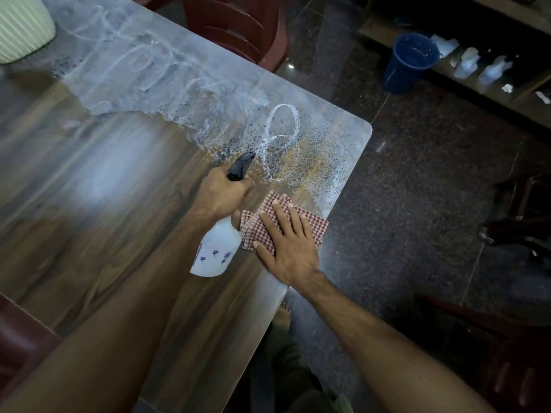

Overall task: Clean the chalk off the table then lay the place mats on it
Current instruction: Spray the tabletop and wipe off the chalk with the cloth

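One counter (89, 180) fills the left and middle of the frame: smooth, wood-grained, with a rounded corner at centre right. White chalk (143, 64) covers its upper band, from the upper left down to that corner, as smeared loops and a cloudy film; one clear loop stands near the corner. Fine dark and amber droplets speckle the chalk around that loop.

Two hands are in view, both near the middle of the frame. The left hand (222, 195) has its grip clenched round the neck of one spray bottle (219, 251), a white translucent plastic bottle with small blue prints and a black trigger head pointing toward the chalk loop. The right hand (286, 248) lies flat, grip released, fingers straight and spread, pressing on one cloth (313, 231). The cloth is folded, woven in a small red-and-white check, and lies on the counter by its right edge, just beside the bottle.

One ribbed, pale, round pot (21, 25) stands on the counter in the upper left corner. One dark red plastic chair (247, 28) with slatted back shows at top centre, beyond the counter. One blue bucket (410, 64) sits on the dark speckled stone floor (417, 180) in the upper right, beside a low shelf (489, 93) carrying several pale blurred items. No place mats can be made out.
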